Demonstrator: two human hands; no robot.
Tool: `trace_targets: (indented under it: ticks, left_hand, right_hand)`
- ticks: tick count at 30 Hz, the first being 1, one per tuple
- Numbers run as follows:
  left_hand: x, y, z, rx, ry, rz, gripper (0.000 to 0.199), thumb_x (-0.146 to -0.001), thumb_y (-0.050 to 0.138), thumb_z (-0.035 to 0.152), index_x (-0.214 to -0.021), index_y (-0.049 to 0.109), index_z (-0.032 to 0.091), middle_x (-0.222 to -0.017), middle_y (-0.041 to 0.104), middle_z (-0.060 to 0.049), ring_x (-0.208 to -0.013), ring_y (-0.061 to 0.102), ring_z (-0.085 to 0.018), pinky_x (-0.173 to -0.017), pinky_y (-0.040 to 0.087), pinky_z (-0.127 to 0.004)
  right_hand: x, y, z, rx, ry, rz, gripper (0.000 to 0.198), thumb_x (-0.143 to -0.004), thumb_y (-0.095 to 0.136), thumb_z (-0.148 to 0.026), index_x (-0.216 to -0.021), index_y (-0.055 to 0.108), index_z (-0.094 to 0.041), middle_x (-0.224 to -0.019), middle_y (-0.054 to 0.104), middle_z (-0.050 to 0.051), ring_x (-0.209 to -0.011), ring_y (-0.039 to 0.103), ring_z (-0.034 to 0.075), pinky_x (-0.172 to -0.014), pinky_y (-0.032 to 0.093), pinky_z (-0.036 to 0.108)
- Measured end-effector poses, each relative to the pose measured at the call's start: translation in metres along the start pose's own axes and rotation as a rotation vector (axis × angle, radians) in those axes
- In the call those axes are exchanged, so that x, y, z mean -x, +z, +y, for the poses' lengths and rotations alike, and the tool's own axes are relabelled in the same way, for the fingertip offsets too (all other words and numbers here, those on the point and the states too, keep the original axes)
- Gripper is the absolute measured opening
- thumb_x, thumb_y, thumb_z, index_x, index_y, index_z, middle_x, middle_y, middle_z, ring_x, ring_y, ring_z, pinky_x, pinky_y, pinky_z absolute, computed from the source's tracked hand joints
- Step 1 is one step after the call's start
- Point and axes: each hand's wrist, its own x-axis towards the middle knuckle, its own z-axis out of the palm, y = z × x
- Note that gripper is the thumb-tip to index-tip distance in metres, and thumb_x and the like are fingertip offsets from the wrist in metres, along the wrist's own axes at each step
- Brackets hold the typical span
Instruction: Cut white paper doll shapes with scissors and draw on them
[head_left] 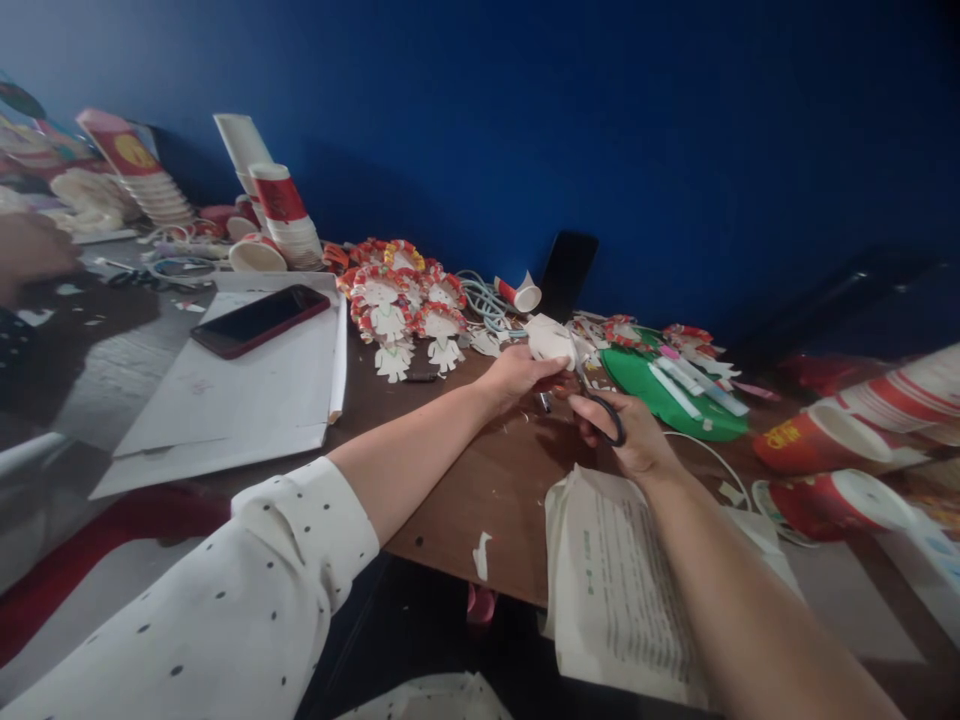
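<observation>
My left hand (521, 377) is closed on a white piece of paper (549, 340), pinching it near its lower edge. Black-handled scissors (606, 415) are gripped in my right hand (634, 432), their blades up against the right side of the paper. Below and beside the hands, small white scraps lie on the brown table (450, 480). Just left of the paper sits a heap of white paper figures (390, 320) with red patterned rims. A green disc (667, 400) with several marker pens (686, 380) on it lies to the right of my hands.
Stacked paper cups (285, 215) stand at the back left, and more red cups (821, 435) lie at the right. A phone (259, 320) rests on white sheets (225, 400); another phone (570, 270) leans on the blue wall. A printed paper bag (615, 580) is at the front edge. Someone's hand (34, 250) shows far left.
</observation>
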Motion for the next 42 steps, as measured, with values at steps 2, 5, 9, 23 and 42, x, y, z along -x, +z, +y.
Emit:
trace_targets:
  ticks: [2, 5, 9, 23, 42]
  left_hand:
    - [0.0, -0.001, 0.0, 0.003, 0.013, -0.014, 0.017, -0.073, 0.077, 0.018, -0.082, 0.066, 0.008, -0.071, 0.069, -0.005, -0.064, 0.066, -0.012, -0.074, 0.052, -0.028]
    - [0.001, -0.002, 0.001, 0.003, 0.006, -0.034, 0.015, -0.074, 0.076, 0.017, -0.082, 0.065, 0.008, -0.071, 0.069, -0.005, -0.064, 0.065, -0.012, -0.075, 0.051, -0.028]
    - [0.002, -0.002, 0.004, -0.042, -0.017, -0.035, 0.013, -0.076, 0.074, 0.017, -0.081, 0.065, 0.008, -0.07, 0.069, -0.005, -0.061, 0.063, -0.01, -0.073, 0.05, -0.027]
    - [0.006, 0.001, 0.007, -0.029, -0.064, -0.04, 0.007, -0.08, 0.07, 0.013, -0.079, 0.064, 0.009, -0.067, 0.066, -0.003, -0.059, 0.059, -0.008, -0.07, 0.047, -0.025]
    - [0.003, -0.003, 0.011, -0.156, -0.081, -0.056, 0.009, -0.078, 0.069, 0.008, -0.073, 0.061, 0.009, -0.059, 0.06, -0.001, -0.05, 0.051, -0.007, -0.06, 0.043, -0.025]
  right_hand:
    - [0.001, -0.001, -0.002, 0.015, 0.001, -0.011, 0.042, -0.078, 0.069, -0.054, -0.06, 0.059, -0.018, -0.052, 0.054, -0.002, -0.048, 0.048, 0.01, -0.048, 0.035, 0.025]
    - [0.001, -0.004, -0.003, 0.032, 0.004, -0.028, 0.043, -0.079, 0.068, -0.055, -0.058, 0.058, -0.018, -0.051, 0.053, -0.001, -0.048, 0.047, 0.01, -0.048, 0.035, 0.024]
    - [0.0, -0.008, -0.001, 0.048, 0.027, -0.051, 0.043, -0.078, 0.069, -0.055, -0.059, 0.058, -0.018, -0.051, 0.053, -0.002, -0.048, 0.046, 0.01, -0.047, 0.033, 0.024]
    - [0.0, -0.015, 0.0, 0.079, 0.017, -0.077, 0.041, -0.077, 0.07, -0.054, -0.061, 0.06, -0.018, -0.052, 0.053, -0.002, -0.048, 0.047, 0.01, -0.046, 0.034, 0.024]
    - [0.0, -0.01, -0.001, -0.022, 0.05, -0.128, 0.04, -0.076, 0.072, -0.052, -0.058, 0.06, -0.018, -0.055, 0.056, -0.001, -0.049, 0.049, 0.011, -0.049, 0.036, 0.025]
